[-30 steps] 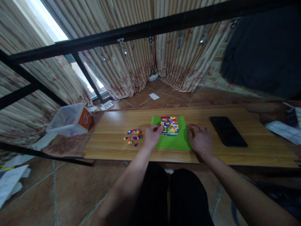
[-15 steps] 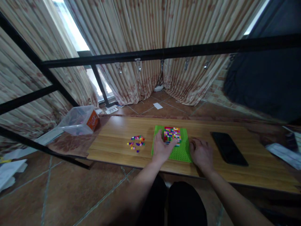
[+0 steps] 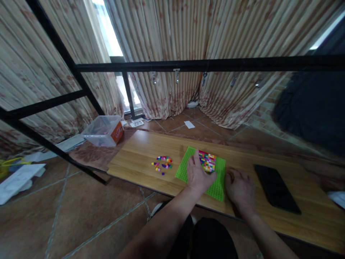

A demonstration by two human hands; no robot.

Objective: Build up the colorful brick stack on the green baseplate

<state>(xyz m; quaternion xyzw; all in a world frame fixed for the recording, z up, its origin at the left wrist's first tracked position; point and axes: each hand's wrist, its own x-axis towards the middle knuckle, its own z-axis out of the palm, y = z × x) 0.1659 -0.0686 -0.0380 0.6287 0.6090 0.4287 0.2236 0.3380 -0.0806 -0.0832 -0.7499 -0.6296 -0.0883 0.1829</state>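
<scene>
A flat block of small multicoloured toy bricks (image 3: 208, 162) sits on a green studded baseplate (image 3: 219, 187). My left hand (image 3: 198, 174) reaches around the block, its fingers along the left side and its thumb at the near edge; part of the block is hidden beneath it. Just off the baseplate's right edge, my right hand (image 3: 239, 189) rests on the table with the fingers curled in. Whether anything lies inside those fingers is hidden. Left of the baseplate, several loose bricks (image 3: 164, 158) are scattered on the wood.
The low wooden table (image 3: 134, 154) also carries a black phone-like slab (image 3: 277, 189) at the right. On the floor beyond its left end stands a clear plastic bin (image 3: 101, 131) with an orange label. A black metal rail (image 3: 151, 67) crosses above, in front of the curtains.
The view has turned, so the table appears more slanted. My left hand now covers more of the block's left side. My right hand stays beside the baseplate.
</scene>
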